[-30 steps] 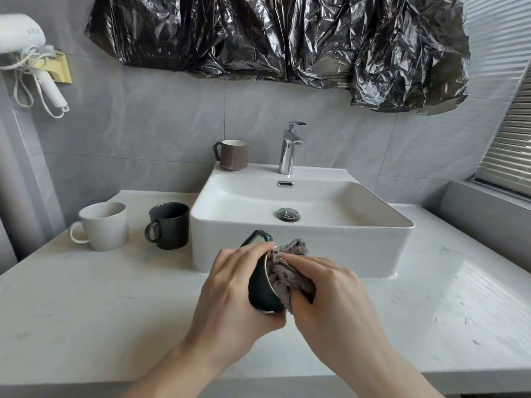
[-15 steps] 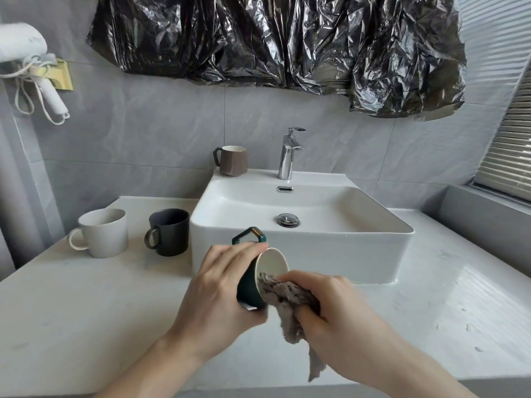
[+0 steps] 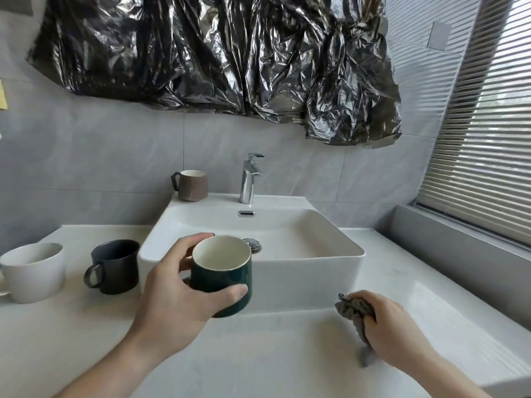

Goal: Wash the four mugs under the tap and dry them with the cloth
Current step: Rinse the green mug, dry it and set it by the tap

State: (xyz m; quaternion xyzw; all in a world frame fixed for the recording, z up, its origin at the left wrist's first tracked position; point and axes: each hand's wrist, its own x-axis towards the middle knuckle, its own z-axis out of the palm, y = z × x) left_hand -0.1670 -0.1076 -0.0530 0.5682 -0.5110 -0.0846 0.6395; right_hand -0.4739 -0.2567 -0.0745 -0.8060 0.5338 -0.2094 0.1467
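Note:
My left hand [image 3: 175,294] grips a dark green mug [image 3: 222,278] with a white inside, upright, in front of the sink [image 3: 301,271]. My right hand [image 3: 388,326] holds a bunched grey cloth [image 3: 355,310] low over the counter, to the right of the mug and apart from it. A black mug [image 3: 116,265] and a white mug [image 3: 33,271] stand on the counter left of the sink. A brown mug [image 3: 193,185] sits on the sink's back left corner, beside the chrome tap [image 3: 249,179]. No water runs from the tap.
The white counter [image 3: 258,354] stretches along the front and to the right of the sink. A grey ledge [image 3: 459,239] and window blinds [image 3: 482,139] are at the right. Crumpled black plastic [image 3: 215,53] covers the wall above the tap.
The cloth has come out of the green mug. My right hand has carried it down to the right, and my left hand has turned the mug upright.

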